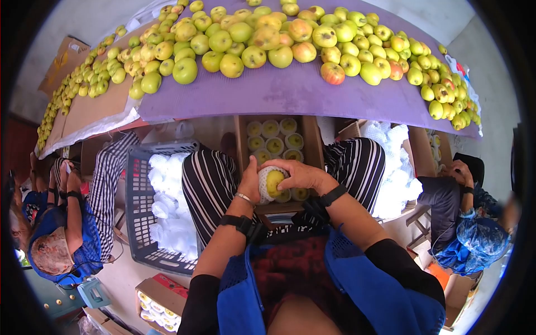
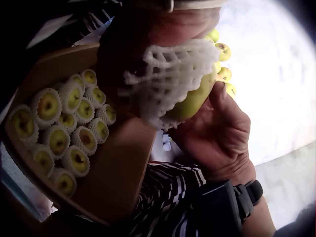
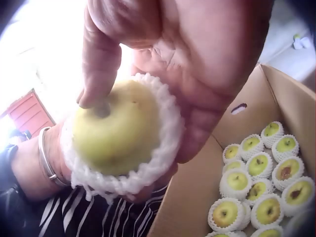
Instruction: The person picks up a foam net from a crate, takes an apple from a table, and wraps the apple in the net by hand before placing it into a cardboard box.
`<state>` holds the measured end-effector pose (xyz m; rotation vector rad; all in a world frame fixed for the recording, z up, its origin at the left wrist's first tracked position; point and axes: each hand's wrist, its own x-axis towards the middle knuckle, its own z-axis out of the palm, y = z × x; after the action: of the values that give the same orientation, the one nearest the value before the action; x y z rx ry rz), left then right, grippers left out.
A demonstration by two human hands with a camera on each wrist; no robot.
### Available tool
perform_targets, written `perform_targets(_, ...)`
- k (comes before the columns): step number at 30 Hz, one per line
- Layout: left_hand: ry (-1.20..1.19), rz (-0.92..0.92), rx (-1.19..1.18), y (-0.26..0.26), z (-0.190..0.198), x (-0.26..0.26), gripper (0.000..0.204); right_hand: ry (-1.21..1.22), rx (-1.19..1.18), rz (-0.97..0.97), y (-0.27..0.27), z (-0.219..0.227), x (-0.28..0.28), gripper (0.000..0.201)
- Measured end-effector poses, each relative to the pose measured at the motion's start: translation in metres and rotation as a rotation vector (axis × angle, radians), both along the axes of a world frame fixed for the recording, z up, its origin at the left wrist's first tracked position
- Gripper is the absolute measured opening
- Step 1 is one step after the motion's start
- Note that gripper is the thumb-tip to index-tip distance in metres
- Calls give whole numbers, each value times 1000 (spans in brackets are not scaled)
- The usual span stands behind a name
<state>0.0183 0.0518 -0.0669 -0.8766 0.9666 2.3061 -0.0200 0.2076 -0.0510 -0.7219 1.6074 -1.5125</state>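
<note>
A yellow-green apple (image 3: 116, 131) sits partly inside a white foam net (image 3: 170, 123), held in front of the person's lap. The left hand (image 1: 249, 184) grips the netted apple from the left, its palm against the foam. From the other side, the right hand (image 1: 306, 176) curls over it, the thumb by the stem hollow and the fingers along the foam in the right wrist view. Just beyond the hands, between the knees, stands a cardboard box (image 1: 244, 138) with rows of netted apples (image 1: 274, 146).
Many loose apples (image 1: 254, 56) cover the far part of a purple-topped table (image 1: 223, 100). A grey plastic crate (image 1: 137, 184) of white foam nets (image 1: 170, 223) is at the left knee; more foam nets (image 1: 391, 167) lie at right. Other people sit on both sides.
</note>
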Motion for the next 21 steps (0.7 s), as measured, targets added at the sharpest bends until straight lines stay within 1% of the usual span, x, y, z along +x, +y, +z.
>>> perform_targets(2,-80,-7,-32,-1,3,0,57,-53,7,-56,1,6,2,58)
perform_targets(3,-80,-5,-31,-2,3,-1,57,-53,9,-54,3,1,0,58)
perform_targets(5,-225,93,-199,-6,1,-1,57,-282,-64,-326,5,-12,-5,52)
perform_targets(6,-227,95,-197,-6,-1,-1,57,-283,-61,-323,6,-17,-10,52)
perform_targets(8,-262,216,-309,-6,-8,1,56,-503,-81,-705,5,-19,-25,43)
perform_targets(9,-265,216,-307,-5,-11,2,56,-505,-78,-706,7,-21,-33,43)
perform_targets(11,-271,220,-310,-5,-15,2,51,-608,-21,-843,10,-27,-50,40)
perform_targets(12,-273,221,-311,-5,-17,3,51,-608,13,-858,8,-33,-59,39)
perform_targets(13,-215,109,-366,-3,-14,2,46,-609,14,-855,5,-38,-63,39)
perform_targets(14,-156,-2,-420,-2,-10,2,42,-588,60,-898,1,-44,-67,40)
perform_targets(15,-158,3,-420,0,-6,1,42,-566,106,-939,-2,-49,-72,41)
perform_targets(17,282,-570,-632,7,1,-1,33,-612,108,-950,-6,-68,-82,41)
perform_targets(18,275,-562,-630,14,2,-6,33,-655,112,-964,-8,-79,-86,42)
perform_targets(20,824,-1447,-1152,33,4,-17,27,-629,163,-960,-11,-103,-96,45)
perform_targets(21,809,-1429,-1154,42,6,-23,27,-598,202,-965,-11,-112,-103,48)
